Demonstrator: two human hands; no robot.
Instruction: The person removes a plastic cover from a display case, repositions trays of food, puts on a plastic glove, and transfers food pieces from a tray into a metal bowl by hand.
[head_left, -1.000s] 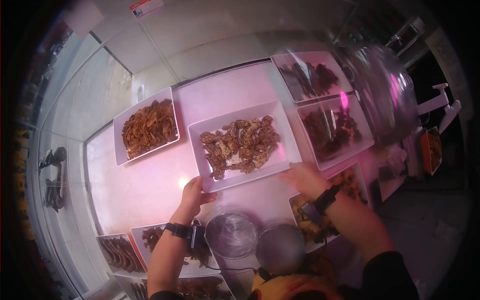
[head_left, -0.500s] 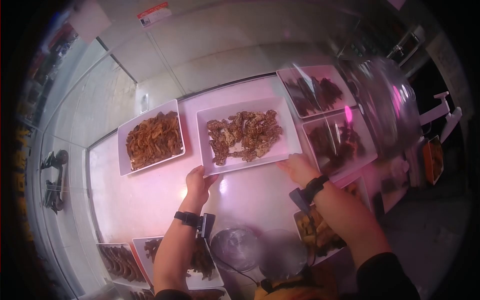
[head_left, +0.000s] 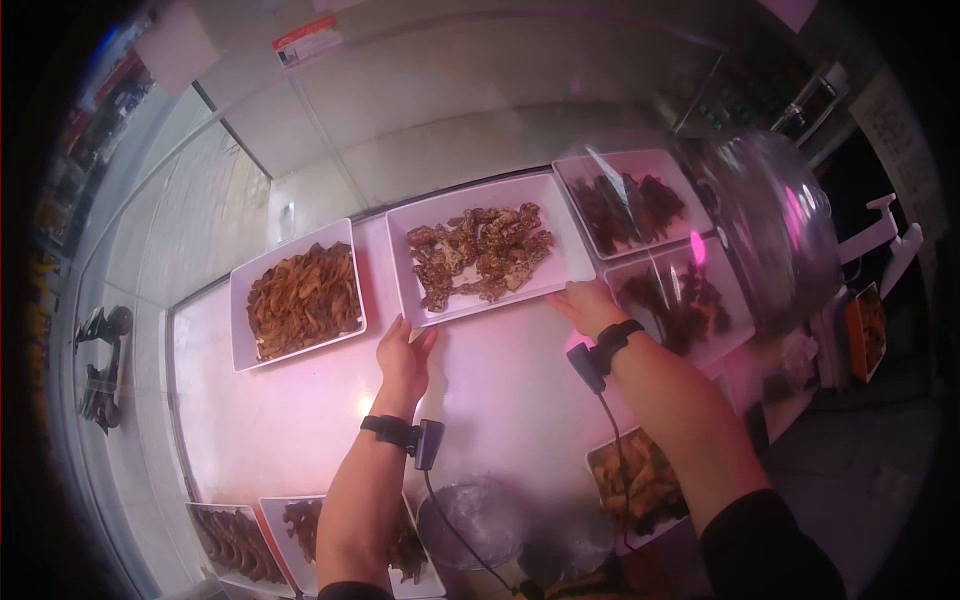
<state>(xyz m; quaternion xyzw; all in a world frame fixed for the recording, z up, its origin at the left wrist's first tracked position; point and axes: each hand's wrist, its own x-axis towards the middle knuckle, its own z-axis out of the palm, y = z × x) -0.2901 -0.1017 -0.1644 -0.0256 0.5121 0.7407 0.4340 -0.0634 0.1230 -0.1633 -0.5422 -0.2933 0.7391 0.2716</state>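
A white rectangular tray [head_left: 505, 308] of sesame-coated brown pieces [head_left: 480, 250] lies at the back middle of the lit counter. My left hand [head_left: 405, 355] is at its near left corner, fingertips against the rim, thumb apart from the fingers. At the near right corner, my right hand [head_left: 588, 305] touches the edge with its fingers; part of them is hidden by the hand itself. A tray of brown strips [head_left: 305, 300] stands to the left. Two trays of dark pieces [head_left: 632, 205] [head_left: 680, 300] sit to the right, partly under clear plastic.
More food trays line the near edge: curved pieces [head_left: 237, 545], dark pieces [head_left: 405, 545] and yellowish pieces [head_left: 640, 480]. Two round containers [head_left: 470, 525] [head_left: 568, 540] stand between them. Glass panels [head_left: 330, 130] border the back and left. A clear curved cover [head_left: 770, 220] is at right.
The sesame tray has moved away from me toward the back edge, between the left tray and the right-hand trays. Both my hands have moved forward with it.
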